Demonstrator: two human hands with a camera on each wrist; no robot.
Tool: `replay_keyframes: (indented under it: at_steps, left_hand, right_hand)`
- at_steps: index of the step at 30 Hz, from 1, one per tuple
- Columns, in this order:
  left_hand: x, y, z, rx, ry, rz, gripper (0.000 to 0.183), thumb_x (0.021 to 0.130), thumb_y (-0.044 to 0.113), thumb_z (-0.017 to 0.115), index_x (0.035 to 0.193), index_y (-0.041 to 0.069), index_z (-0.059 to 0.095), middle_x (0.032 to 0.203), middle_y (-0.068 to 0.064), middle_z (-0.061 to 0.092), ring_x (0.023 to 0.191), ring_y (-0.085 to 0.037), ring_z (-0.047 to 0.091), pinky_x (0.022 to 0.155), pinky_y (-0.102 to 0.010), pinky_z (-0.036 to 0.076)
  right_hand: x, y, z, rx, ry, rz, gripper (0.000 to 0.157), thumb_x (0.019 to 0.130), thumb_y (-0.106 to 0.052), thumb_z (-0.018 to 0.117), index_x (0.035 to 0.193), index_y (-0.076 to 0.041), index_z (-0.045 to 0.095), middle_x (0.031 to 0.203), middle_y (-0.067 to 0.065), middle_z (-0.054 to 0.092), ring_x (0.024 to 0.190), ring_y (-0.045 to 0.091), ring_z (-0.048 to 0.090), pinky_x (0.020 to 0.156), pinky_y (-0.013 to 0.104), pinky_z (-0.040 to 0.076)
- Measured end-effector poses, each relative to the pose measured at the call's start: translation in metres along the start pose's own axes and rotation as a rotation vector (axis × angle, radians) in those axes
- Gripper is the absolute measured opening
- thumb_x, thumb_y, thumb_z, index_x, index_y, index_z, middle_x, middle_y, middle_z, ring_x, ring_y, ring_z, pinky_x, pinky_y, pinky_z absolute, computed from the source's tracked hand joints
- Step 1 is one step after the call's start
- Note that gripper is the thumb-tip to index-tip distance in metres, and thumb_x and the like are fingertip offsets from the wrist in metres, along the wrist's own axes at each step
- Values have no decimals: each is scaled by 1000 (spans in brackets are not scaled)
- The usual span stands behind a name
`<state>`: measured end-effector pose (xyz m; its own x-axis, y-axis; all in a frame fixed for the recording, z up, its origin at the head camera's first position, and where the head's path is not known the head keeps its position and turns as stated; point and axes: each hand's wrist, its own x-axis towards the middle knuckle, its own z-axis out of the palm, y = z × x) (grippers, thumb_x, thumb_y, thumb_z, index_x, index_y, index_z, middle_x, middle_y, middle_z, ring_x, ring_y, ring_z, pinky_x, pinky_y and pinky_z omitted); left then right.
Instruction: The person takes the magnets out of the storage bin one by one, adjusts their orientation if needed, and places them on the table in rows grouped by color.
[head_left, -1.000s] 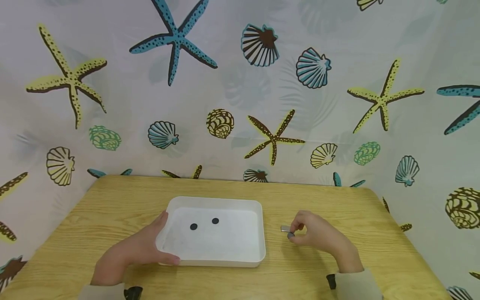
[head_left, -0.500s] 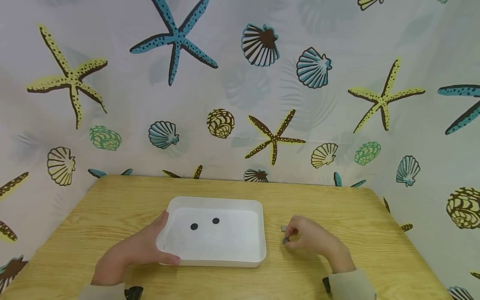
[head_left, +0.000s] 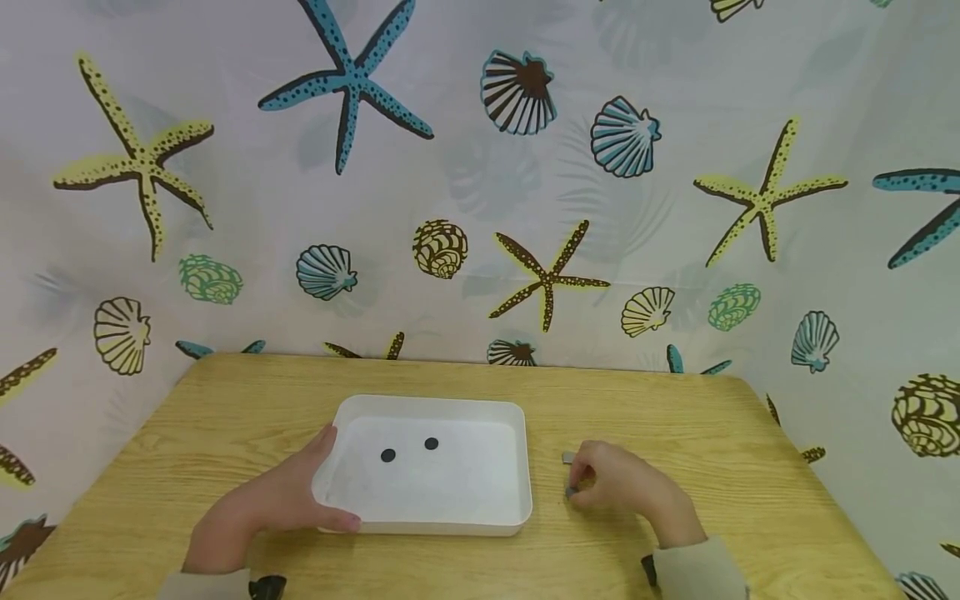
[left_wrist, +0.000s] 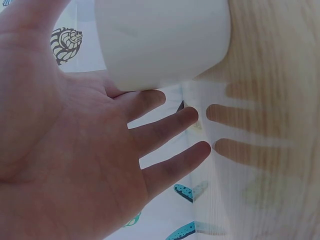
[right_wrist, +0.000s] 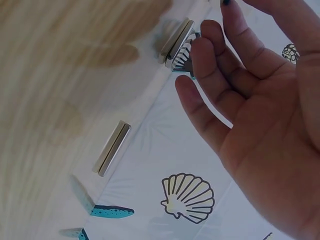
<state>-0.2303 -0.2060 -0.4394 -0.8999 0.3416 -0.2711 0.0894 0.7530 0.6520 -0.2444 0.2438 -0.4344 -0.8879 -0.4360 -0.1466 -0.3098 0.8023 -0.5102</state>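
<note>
A white rectangular tray (head_left: 435, 528) stands on the wooden table, with two small black discs (head_left: 387, 456) lying flat in it. My left hand (head_left: 281, 492) grips the tray's left end, thumb along the front wall and index finger at the far left corner. In the left wrist view its other fingers (left_wrist: 170, 167) stretch out beside the tray wall. Right of the tray, my right hand (head_left: 618, 479) pinches a small dark round disc (head_left: 572, 492) between thumb and index finger, low over the table. Just behind those fingers lies a small silver bar (head_left: 567, 457), partly hidden.
In the right wrist view, two silver metal pieces show on the table, one bar (right_wrist: 112, 149) farther from the hand and another (right_wrist: 177, 42) beside the fingertips. A curtain (head_left: 450, 317) printed with shells and starfish hangs along the table's back and sides.
My right hand has shifted a little left and toward me with the dark disc, away from the silver bar. The left hand and tray have stayed put.
</note>
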Motion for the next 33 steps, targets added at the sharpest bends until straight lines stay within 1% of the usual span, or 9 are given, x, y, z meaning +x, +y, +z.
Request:
replay_keyframes:
  at_steps: [4,10,19,28,33]
  left_hand:
    - [-1,0,1,3,2,0,142,74,54,89,161,-9,-4,169,-35,-1,154,-57,13,121,-72,21]
    - [-1,0,1,2,5,12,142,74,53,90,161,-10,-4,169,-35,0,154,-57,14,121,-72,22]
    - [-2,0,0,-14,0,12,143,74,53,89,161,-9,-5,169,-35,-1,154,-57,14,121,-73,21]
    - [-2,-1,0,-24,3,19,143,74,53,90,161,-9,-6,169,-35,-1,154,-57,13,121,-72,21]
    - [-2,-1,0,-27,0,24,143,74,52,90,161,-9,-6,169,-35,-1,154,-57,13,121,-72,21]
  right_hand:
    - [-1,-1,1,8,1,7,10,84,-13,82,88,-14,73,91,-3,64,83,13,55,80,33,52]
    - [-1,-1,0,12,11,20,11,84,-14,83,90,-13,73,94,-2,65,88,14,58,84,36,54]
    - [0,-1,-1,2,7,-5,13,84,-14,83,92,-12,74,98,0,66,90,16,58,84,36,54]
    - [-1,-2,-2,-21,10,-28,14,84,-15,84,92,-11,74,96,-1,65,88,15,57,81,30,53]
    - [1,-2,-2,-17,7,-17,13,85,-16,84,94,-12,74,98,-1,66,90,14,58,84,34,54]
